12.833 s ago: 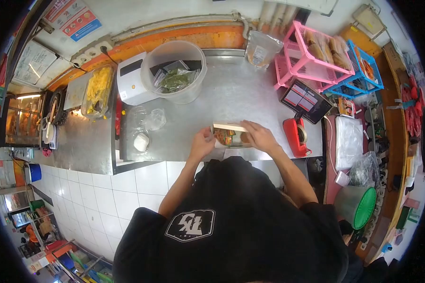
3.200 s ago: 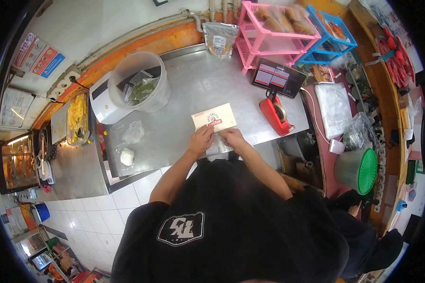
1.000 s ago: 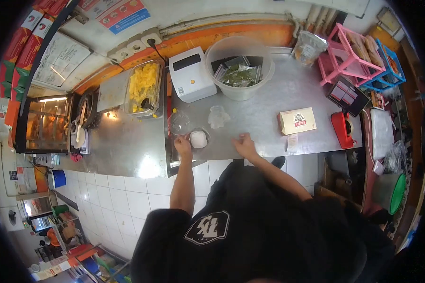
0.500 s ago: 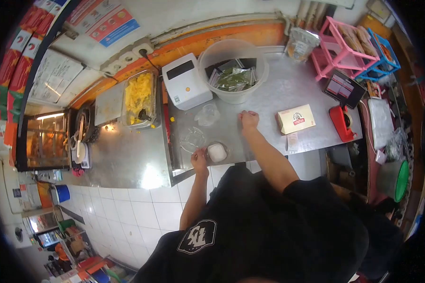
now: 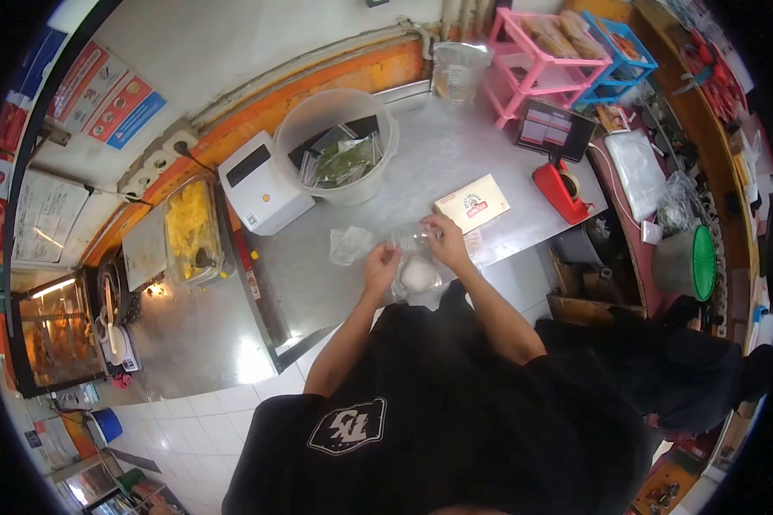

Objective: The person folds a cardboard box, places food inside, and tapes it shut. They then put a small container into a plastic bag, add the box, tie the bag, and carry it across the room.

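Observation:
A clear plastic bag (image 5: pixel 412 247) with a round white lump (image 5: pixel 419 275) in it lies near the front edge of the metal table. My left hand (image 5: pixel 381 264) pinches the bag's upper edge on the left. On the other side my right hand (image 5: pixel 447 240) is closed on the plastic too, so the bag's top stretches between both hands. What the white lump is made of I cannot tell. Just left of my hands lies a crumpled piece of clear plastic (image 5: pixel 350 245). A cream printed box (image 5: pixel 472 203) stands close behind my right hand.
Behind stand a white label printer (image 5: pixel 262 184) and a translucent tub (image 5: pixel 339 184) holding green packets. A red tape dispenser (image 5: pixel 560 193) and a small screen (image 5: pixel 554 129) are at the right. Yellow food fills a clear container (image 5: pixel 193 232) at the left.
My right hand has come down from the tabletop to the bag and now grips it opposite my left hand. The bag's top is drawn up between them. The view has shifted and turned.

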`<state>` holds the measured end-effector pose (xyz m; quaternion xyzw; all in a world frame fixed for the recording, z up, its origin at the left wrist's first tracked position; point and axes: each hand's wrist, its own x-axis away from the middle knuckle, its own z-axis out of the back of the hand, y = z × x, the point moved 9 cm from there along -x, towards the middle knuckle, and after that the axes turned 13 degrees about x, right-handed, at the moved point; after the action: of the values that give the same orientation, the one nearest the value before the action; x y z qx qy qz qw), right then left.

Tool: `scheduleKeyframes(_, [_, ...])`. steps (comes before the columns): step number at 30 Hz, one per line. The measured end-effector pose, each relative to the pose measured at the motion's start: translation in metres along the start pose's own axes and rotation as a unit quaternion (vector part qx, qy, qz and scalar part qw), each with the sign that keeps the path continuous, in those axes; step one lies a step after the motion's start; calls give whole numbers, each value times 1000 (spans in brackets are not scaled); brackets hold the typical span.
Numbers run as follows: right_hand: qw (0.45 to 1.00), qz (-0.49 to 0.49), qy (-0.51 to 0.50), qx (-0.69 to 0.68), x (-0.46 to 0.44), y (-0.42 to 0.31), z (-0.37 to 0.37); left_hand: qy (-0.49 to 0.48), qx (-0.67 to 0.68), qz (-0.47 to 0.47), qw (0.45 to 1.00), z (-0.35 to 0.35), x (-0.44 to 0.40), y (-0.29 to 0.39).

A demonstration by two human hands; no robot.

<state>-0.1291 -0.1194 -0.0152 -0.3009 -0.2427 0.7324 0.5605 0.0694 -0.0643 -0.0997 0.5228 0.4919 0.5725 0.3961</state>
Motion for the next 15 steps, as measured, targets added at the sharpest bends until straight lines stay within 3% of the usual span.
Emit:
scheduleKeyframes(1, [999,27,-7,20,-1,-6,13,14,-45,-31,998,3,-4,10])
scheduleKeyframes(4, [996,51,-36,62,9,-26,40,31,19,-64,997,14,-2,22])
scheduleKeyframes(7, [990,91,-49,95,41,-36,37,108,175,139,969,37,18,-24])
scheduleKeyframes(10, [979,157,-59,117,74,-40,15,44,182,198,962,37,28,-29])
scheduleKeyframes(13, [978,151,-91,113,92,-42,4,37,-14,69,997,32,32,10])
scheduleKeyframes(15, [987,117,-64,85,90,-41,9,39,-71,68,994,35,28,-6])
